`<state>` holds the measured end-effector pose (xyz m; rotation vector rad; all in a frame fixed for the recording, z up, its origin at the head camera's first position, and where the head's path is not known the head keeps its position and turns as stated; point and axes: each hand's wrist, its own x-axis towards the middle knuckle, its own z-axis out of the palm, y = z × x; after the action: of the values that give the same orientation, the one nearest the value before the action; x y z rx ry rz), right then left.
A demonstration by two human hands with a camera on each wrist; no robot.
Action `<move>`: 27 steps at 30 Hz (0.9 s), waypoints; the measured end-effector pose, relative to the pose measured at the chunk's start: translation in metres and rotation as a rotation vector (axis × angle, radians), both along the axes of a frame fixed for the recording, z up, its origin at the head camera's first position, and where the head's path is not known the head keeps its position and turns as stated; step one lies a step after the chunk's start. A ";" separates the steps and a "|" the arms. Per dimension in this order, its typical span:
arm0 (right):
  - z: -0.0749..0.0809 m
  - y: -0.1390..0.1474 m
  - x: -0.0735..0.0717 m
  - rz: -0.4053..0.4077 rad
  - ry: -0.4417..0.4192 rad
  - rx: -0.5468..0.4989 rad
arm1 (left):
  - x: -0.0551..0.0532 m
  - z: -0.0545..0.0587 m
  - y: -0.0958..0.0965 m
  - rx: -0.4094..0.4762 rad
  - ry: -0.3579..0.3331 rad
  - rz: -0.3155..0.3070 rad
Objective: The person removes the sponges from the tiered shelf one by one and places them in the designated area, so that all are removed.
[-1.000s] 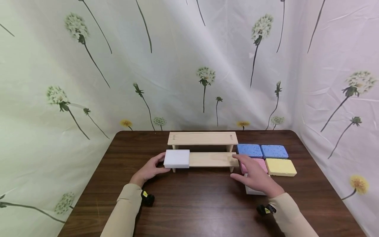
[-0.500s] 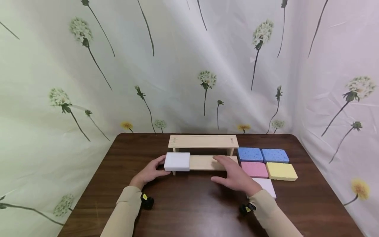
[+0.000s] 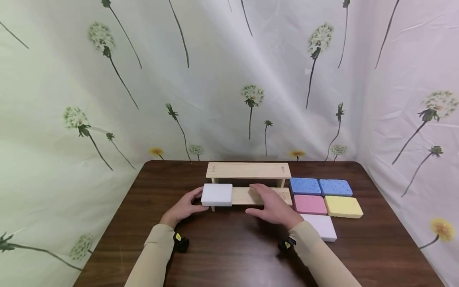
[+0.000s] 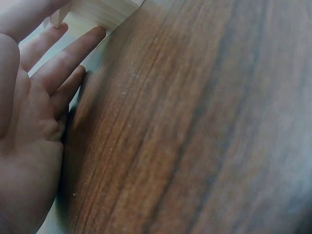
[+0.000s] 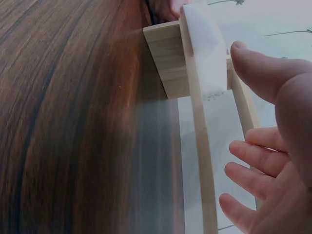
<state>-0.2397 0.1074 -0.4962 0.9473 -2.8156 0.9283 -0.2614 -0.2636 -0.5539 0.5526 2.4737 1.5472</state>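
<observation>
A white sponge block [image 3: 216,194] lies on the left end of the lower step of a two-tier wooden rack [image 3: 247,170]. My left hand [image 3: 184,207] is at its left side, thumb by the front left corner. The fingers [image 4: 63,70] look fairly straight in the left wrist view; the sponge is out of sight there. My right hand [image 3: 274,205] hovers over the right part of the lower step, fingers spread and holding nothing. In the right wrist view, a gap shows between the right hand [image 5: 278,165] and the white sponge [image 5: 204,48].
Right of the rack lie two blue sponges [image 3: 305,186], a pink sponge [image 3: 310,204], a yellow sponge [image 3: 343,207] and another white block [image 3: 320,228], partly behind the right forearm. The dark wooden table [image 3: 229,255] ends at a flower-printed curtain [image 3: 215,79].
My right hand has moved left, from over the pink sponge and white block to above the lower step. The left hand has stayed by the sponge on the rack.
</observation>
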 end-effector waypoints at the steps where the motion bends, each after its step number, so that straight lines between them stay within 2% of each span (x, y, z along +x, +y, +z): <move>1: 0.000 -0.002 0.000 0.000 0.000 -0.005 | 0.000 0.000 0.001 -0.001 0.001 -0.001; 17: -0.006 -0.031 -0.009 0.022 0.006 0.029 | -0.002 0.000 0.001 0.002 0.009 -0.003; 22: -0.008 -0.041 -0.012 0.006 0.010 0.048 | -0.003 0.002 0.002 0.000 0.004 0.000; 27: -0.011 -0.051 -0.014 0.007 0.029 0.055 | -0.001 0.002 0.001 -0.014 0.002 0.011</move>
<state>-0.2540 0.0569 -0.5075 0.9688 -2.8293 0.8344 -0.2619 -0.2621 -0.5520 0.5398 2.4911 1.5323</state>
